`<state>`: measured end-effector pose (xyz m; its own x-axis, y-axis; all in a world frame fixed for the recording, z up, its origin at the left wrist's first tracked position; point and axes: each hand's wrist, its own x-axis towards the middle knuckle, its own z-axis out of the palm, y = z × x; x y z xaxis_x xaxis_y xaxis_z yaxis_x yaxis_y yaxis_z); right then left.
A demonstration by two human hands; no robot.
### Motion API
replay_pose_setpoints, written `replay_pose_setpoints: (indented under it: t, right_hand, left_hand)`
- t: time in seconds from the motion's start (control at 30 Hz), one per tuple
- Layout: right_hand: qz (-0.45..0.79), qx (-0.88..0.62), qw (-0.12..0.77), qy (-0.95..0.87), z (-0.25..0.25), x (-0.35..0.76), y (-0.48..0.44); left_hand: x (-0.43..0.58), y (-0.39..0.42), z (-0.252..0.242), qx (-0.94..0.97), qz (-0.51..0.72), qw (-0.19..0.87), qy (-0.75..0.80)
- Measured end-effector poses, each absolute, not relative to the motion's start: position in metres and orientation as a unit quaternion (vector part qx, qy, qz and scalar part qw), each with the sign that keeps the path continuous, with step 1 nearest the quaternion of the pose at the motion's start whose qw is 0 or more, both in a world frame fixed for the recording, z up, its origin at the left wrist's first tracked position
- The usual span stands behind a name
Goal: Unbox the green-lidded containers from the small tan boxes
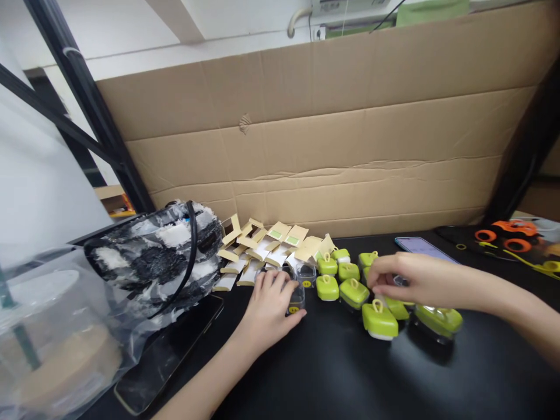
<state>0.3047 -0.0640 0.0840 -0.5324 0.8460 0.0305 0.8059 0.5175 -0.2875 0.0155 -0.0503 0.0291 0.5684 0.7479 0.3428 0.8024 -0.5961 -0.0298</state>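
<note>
My left hand (270,308) rests on the black table (332,373), its fingers curled round a small clear plastic box (297,298). Another clear box (306,273) stands just behind it. My right hand (405,280) reaches in from the right, fingers pinched together over a group of several small boxes with lime-green lids (350,286). What the right fingers hold is hidden. One green-lidded box (380,321) sits nearest me, another (438,319) lies under my right wrist.
A pile of folded tan paper cards (262,248) lies behind the boxes. A black-and-white furry bag (161,256) and a clear plastic bag (52,332) sit at the left, a phone (422,248) and orange parts (511,233) at the right. A cardboard wall (332,146) closes the back.
</note>
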Motion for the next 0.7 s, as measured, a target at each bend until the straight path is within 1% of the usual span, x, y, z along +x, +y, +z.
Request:
replay_pose_setpoints:
  t: [0.07,0.2,0.37,0.53,0.6,0.7]
  right_hand:
    - [0.1,-0.474,0.091,-0.87,0.086,0.315,-0.061]
    - [0.1,-0.472,0.069,-0.873,0.083,0.321,-0.057]
    - [0.076,-0.455,0.152,-0.874,0.068,0.29,-0.05]
    - [0.113,-0.461,0.162,-0.865,0.062,0.276,-0.046]
    - [0.12,-0.467,0.198,-0.853,0.068,0.279,-0.049]
    - [0.176,-0.479,0.301,-0.806,0.078,0.278,-0.056]
  left_hand:
    - [0.015,-0.05,0.028,-0.881,-0.16,0.091,-0.437]
    - [0.018,-0.057,0.028,-0.881,-0.214,0.096,-0.412]
    - [0.025,-0.068,0.028,-0.885,-0.267,0.112,-0.364]
    - [0.027,-0.073,0.028,-0.893,-0.294,0.092,-0.329]
    - [0.028,-0.074,0.029,-0.895,-0.298,0.075,-0.324]
    - [0.028,-0.075,0.031,-0.896,-0.299,0.032,-0.327]
